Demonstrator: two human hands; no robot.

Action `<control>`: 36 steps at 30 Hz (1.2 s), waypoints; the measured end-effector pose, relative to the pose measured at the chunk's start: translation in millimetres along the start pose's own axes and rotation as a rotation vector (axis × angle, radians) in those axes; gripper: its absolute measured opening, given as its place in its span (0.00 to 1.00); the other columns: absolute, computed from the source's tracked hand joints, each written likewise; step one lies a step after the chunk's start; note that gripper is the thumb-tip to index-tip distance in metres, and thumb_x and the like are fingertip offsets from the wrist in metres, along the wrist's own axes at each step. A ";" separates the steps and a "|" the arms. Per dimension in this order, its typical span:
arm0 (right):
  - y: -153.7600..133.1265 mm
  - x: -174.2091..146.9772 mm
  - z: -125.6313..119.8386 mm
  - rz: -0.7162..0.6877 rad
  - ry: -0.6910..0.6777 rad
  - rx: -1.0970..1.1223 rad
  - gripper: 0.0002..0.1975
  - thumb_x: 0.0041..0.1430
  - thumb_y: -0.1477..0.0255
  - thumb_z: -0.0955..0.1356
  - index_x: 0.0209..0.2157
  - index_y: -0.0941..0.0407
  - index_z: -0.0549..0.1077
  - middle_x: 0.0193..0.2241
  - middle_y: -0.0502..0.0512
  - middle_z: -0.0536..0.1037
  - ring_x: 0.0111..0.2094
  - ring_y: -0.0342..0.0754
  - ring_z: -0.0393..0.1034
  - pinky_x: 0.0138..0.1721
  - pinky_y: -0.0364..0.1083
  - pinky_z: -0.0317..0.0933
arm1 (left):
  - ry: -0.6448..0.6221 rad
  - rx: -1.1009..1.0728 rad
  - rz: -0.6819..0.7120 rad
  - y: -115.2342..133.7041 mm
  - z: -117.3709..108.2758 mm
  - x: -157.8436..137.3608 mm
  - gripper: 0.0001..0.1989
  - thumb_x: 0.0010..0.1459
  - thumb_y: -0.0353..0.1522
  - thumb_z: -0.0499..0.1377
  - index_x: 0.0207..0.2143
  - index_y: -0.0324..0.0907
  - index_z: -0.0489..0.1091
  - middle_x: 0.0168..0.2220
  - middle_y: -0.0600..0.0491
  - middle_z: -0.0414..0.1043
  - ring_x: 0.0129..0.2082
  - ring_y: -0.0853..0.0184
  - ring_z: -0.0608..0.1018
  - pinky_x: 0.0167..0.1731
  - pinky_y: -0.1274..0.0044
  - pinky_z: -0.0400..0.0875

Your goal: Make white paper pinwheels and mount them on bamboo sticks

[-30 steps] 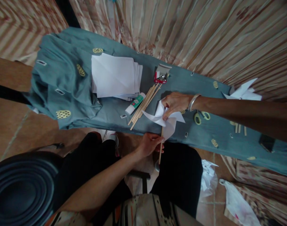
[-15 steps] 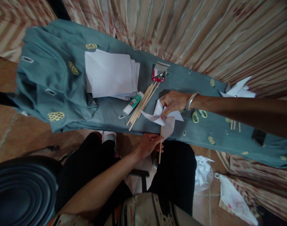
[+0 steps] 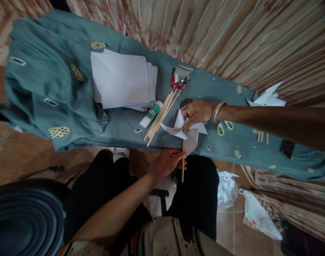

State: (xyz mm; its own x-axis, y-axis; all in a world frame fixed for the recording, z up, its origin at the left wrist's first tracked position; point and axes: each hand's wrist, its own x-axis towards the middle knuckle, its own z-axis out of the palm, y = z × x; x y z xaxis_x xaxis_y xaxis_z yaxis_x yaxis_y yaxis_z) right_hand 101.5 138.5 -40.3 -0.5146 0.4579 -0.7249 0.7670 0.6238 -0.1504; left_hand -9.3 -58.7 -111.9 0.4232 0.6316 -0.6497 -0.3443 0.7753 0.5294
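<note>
A white paper pinwheel (image 3: 191,141) lies over the front part of the table, its wooden stick (image 3: 182,174) reaching past the edge toward me. My left hand (image 3: 169,161) pinches that stick just below the paper blades. From above, my right hand (image 3: 198,113), with a silver bangle at the wrist, grips the pinwheel; thumb and fingers press at its centre and upper blade. Whatever is under the right fingertips is hidden. Left of the pinwheel lie several loose wooden sticks (image 3: 162,116) and a green-and-white glue stick (image 3: 151,114).
A stack of white paper (image 3: 122,80) lies left on the blue-green cloth. Behind the sticks stands an open red box (image 3: 179,81) of small metal pieces. Scissors (image 3: 220,128), another pinwheel (image 3: 267,96) and a phone (image 3: 287,148) are at right. Plastic bags (image 3: 260,215) rest on the floor.
The view has shifted slightly, so the table and its things sit a little differently. Both hands keep their hold on the pinwheel and its stick, with hardly any movement.
</note>
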 end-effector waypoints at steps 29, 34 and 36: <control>-4.5 -6.5 1.4 0.059 0.007 0.101 0.17 0.43 0.59 0.76 0.29 0.57 0.77 0.23 0.48 0.75 0.26 0.42 0.64 0.29 0.43 0.51 | -0.165 -0.015 -0.056 -24.2 -2.4 -18.6 0.14 0.50 0.39 0.64 0.23 0.36 0.70 0.17 0.54 0.71 0.17 0.71 0.74 0.23 0.79 0.67; -4.9 -8.3 4.3 0.093 0.015 0.088 0.17 0.44 0.57 0.75 0.29 0.57 0.77 0.23 0.48 0.74 0.26 0.42 0.63 0.29 0.43 0.50 | -0.168 -0.029 -0.048 -28.7 -3.0 -16.4 0.17 0.49 0.42 0.65 0.23 0.36 0.70 0.18 0.54 0.70 0.17 0.70 0.74 0.24 0.77 0.68; -4.6 -9.2 5.5 0.087 0.022 0.112 0.16 0.45 0.58 0.75 0.30 0.57 0.78 0.24 0.48 0.74 0.26 0.42 0.64 0.29 0.43 0.51 | -0.164 -0.033 -0.043 -30.1 -3.0 -15.7 0.17 0.49 0.42 0.65 0.23 0.36 0.70 0.18 0.54 0.70 0.17 0.70 0.74 0.23 0.77 0.68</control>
State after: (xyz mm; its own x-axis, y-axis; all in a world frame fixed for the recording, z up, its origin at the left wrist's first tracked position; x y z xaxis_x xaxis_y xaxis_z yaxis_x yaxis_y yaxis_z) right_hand 104.9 127.9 -36.6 -0.4514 0.5218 -0.7239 0.8465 0.5070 -0.1623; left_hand -8.1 -91.9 -119.2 0.5684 0.5910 -0.5724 -0.3486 0.8032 0.4831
